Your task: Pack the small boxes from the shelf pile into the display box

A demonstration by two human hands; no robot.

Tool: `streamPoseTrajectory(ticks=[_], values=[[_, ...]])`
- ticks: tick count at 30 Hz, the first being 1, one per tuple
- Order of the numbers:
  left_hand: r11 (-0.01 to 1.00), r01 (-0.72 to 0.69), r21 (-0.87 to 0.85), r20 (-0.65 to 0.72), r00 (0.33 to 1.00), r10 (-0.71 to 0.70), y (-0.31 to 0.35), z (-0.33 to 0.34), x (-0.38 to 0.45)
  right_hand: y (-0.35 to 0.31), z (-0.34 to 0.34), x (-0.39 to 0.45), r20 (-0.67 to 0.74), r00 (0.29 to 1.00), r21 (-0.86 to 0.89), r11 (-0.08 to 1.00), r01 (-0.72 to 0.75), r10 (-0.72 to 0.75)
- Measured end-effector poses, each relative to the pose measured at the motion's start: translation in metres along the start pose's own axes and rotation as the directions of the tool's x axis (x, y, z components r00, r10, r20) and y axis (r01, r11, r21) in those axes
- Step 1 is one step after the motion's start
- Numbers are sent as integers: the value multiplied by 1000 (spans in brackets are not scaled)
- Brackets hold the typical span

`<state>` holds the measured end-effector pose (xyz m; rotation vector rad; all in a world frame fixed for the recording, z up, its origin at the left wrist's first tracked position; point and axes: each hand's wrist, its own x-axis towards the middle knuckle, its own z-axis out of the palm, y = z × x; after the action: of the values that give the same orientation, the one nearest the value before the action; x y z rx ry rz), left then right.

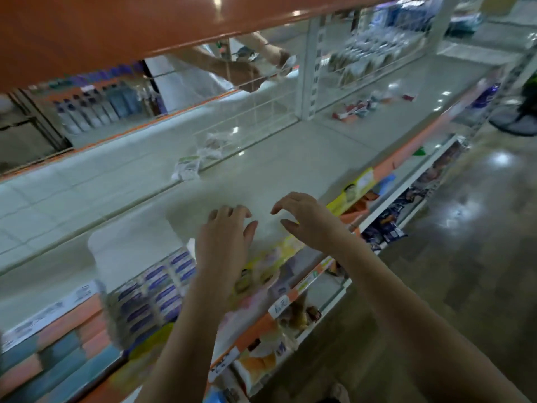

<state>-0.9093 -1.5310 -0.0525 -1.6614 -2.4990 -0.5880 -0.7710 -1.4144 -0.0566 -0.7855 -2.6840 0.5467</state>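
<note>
The left hand (225, 237) hovers over the pale shelf (261, 173), fingers loosely spread and slightly bent, holding nothing. The right hand (305, 221) is just beside it, fingers and thumb curved into an empty claw, also holding nothing. The two hands are near each other but apart. Left of the left forearm sits the display box (101, 257), white-walled, with rows of small boxes (158, 289) inside bearing purple labels; the picture is too blurred to read their print. Under the hands lies a yellow-and-pink packet (261, 269), its writing unreadable. A handwritten tag (280, 303) on the orange shelf edge cannot be made out. Farther back lies a white packet (187, 167).
</note>
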Motion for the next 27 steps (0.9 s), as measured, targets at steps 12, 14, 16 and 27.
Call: streamPoseTrajectory(ticks=[12, 14, 16, 27], values=[[948, -300, 101, 247, 931, 268, 198, 118, 141, 210, -96, -6, 6, 956, -301, 912, -278, 293], [942, -325, 81, 262, 919, 294, 221, 133, 166, 242, -108, -1, -1, 947, -299, 904, -307, 321], [932, -352, 81, 273, 908, 319, 243, 147, 193, 275, -118, 6, -14, 940, -303, 895, -328, 340], [910, -400, 108, 237, 900, 367, 324, 218, 360, 447, -172, 84, -26, 902, -273, 865, -422, 431]])
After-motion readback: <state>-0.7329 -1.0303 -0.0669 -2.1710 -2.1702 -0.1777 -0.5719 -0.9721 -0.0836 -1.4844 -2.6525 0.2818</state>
